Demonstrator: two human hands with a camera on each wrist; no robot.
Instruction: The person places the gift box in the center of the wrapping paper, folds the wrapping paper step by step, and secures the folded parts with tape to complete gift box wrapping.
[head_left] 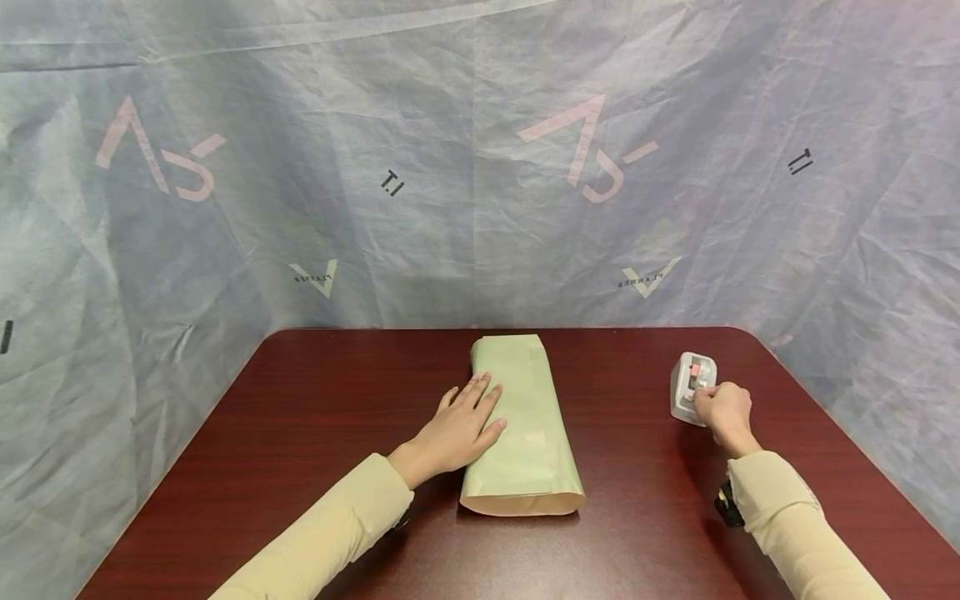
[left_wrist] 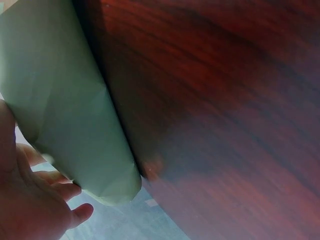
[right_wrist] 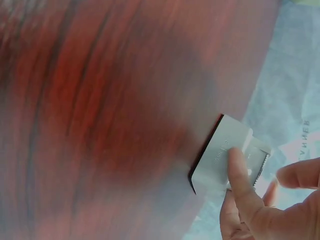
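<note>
A pale green paper bag [head_left: 517, 417] lies lengthwise on the table, its near end gaping and showing a peach-toned inside. My left hand [head_left: 457, 429] rests on its left side with fingers spread; in the left wrist view, the bag [left_wrist: 75, 115] bulges beside the left hand [left_wrist: 35, 200]. Farther right stands a light grey tape dispenser [head_left: 681, 387] with a toothed cutter. My right hand [head_left: 726, 410] holds its near end. In the right wrist view, one finger of the right hand [right_wrist: 270, 215] lies along the side of the dispenser [right_wrist: 217, 155]. No tape strip can be made out.
The dark red wooden table [head_left: 337, 375] has rounded far corners. A grey printed cloth [head_left: 450, 208] hangs behind it and along both sides. Bare tabletop shows between the bag and the dispenser. A small black object [head_left: 727, 504] sits under the right wrist.
</note>
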